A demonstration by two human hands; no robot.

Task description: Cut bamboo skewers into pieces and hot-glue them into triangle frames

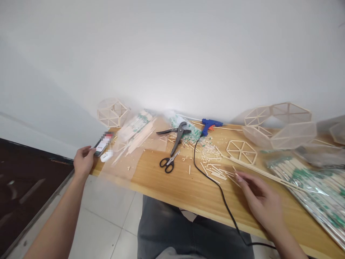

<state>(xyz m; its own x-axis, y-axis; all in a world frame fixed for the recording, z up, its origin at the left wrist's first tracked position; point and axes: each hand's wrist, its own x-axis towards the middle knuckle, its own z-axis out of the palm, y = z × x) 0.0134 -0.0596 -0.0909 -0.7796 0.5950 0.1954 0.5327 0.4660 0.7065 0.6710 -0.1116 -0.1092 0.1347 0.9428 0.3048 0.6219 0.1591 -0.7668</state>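
Observation:
At the left end of the table my left hand is closed on the near edge of a smartphone, which has a lit screen. A small white object lies right beside the phone. My right hand pinches a short wooden stick between thumb and fingers. Just beyond those fingertips lies a pile of cut stick pieces. Black-handled scissors rest mid-table, with grey pliers behind them. A blue glue gun lies farther back, its black cord running to the front edge.
Long sticks stretch across the right side. Packs of sticks lie at the far right. A flat hexagonal stick frame and a paper-covered frame ring stand behind. Another frame leans against the wall, near thin translucent sheets.

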